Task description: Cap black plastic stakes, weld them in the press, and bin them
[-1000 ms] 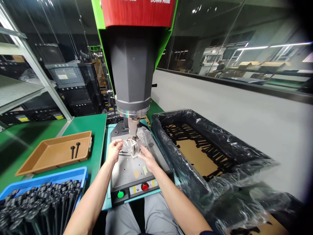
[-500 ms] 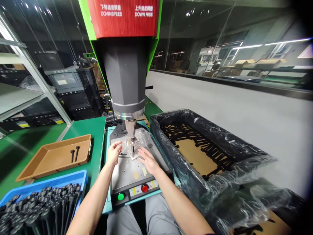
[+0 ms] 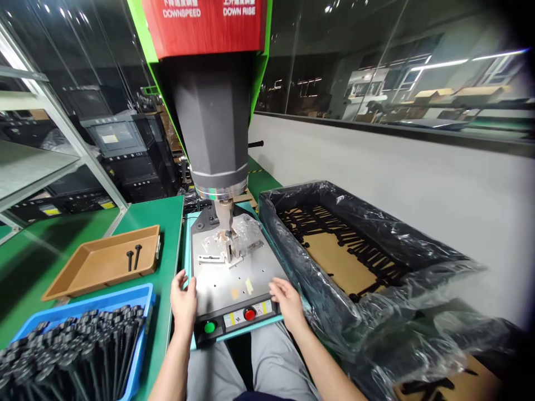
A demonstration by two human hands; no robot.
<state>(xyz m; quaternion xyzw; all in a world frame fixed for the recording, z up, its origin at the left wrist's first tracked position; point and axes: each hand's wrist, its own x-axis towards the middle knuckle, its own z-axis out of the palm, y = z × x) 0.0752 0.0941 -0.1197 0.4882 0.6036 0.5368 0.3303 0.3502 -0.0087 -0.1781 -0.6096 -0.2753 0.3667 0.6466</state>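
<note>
My left hand point(image 3: 184, 301) is at the left front edge of the press's metal base plate point(image 3: 225, 284), fingers apart and holding nothing. Across the plate, my right hand point(image 3: 287, 301) hovers at the right front edge, also open and without anything in it. Between and beyond them stands a small metal fixture point(image 3: 229, 250) directly under the press's tool tip point(image 3: 224, 214). A small dark part sits at the fixture's top, touching or just below the tip; I cannot tell which. Clear plastic film point(image 3: 246, 228) lies around the fixture.
Left are a brown tray point(image 3: 96, 267) with two black bolt-like parts point(image 3: 134, 257) and a blue bin point(image 3: 148, 301) full of similar parts point(image 3: 83, 351). Right is a film-lined box point(image 3: 334, 312) with black parts on cardboard. A green button point(image 3: 209, 327) and red button point(image 3: 249, 314) front the base.
Both hands have drawn back from the fixture toward the front corners of the base, moving apart from each other. The camera view has shifted slightly.
</note>
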